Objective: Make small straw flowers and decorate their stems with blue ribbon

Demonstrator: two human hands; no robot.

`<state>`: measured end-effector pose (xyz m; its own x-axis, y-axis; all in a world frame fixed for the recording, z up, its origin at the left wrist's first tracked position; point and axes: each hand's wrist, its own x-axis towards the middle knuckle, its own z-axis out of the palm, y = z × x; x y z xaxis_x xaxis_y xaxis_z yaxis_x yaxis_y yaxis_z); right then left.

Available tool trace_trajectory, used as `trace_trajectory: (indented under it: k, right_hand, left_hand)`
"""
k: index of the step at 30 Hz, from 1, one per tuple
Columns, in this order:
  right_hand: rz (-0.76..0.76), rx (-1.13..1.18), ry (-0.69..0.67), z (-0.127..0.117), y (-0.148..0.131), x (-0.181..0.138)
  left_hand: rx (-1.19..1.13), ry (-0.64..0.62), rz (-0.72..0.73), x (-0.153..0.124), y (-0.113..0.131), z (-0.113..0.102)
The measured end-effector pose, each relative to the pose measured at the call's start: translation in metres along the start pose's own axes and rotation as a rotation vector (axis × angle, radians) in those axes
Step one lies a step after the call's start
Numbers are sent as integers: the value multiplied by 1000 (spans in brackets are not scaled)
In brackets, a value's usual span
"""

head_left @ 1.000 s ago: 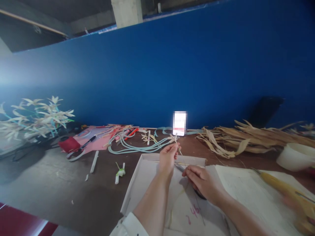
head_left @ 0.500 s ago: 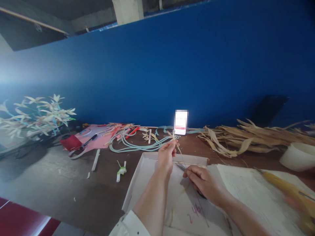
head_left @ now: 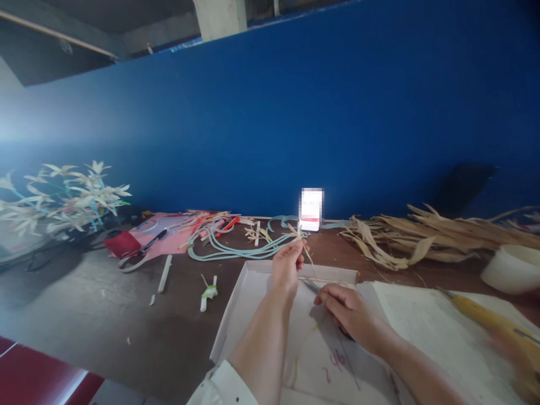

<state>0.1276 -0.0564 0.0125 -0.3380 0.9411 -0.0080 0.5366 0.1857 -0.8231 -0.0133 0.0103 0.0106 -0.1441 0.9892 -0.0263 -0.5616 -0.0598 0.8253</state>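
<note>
My left hand is raised above the far edge of a white box lid, its fingers pinched round a small pale flower of dried leaf. From the flower a thin strand slopes down to my right hand, whose thumb and fingers are closed on it. The strand seems to continue below that hand across the lid. A scissor blade and a bit of dark handle show by my right hand; I cannot tell whether the scissors are held or lying there.
Light-blue tubing, pink paper and a red spool lie to the left, before a bunch of pale flowers. A lit phone stands against the blue wall. Dried husks, a white roll and a yellow tool are right.
Both hands keep their grips and have hardly moved. The view has shifted very slightly.
</note>
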Motion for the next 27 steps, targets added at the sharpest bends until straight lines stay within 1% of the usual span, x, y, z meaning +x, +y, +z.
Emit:
trace_trajectory:
  k: [5,10,16,27]
  right_hand:
    - [-3,8,49,1,1,0]
    - [-6,-3,58,1,1,0]
    - [-14,-3,108,1,2,1]
    - [-32,-13,127,0,4,2]
  left_hand:
    - [16,-12,-5,-1,1,2]
    - [31,-39,-8,-1,0,3]
    - [44,-70,13,1,-4,2]
    - [80,-123,-20,-4,-2,4]
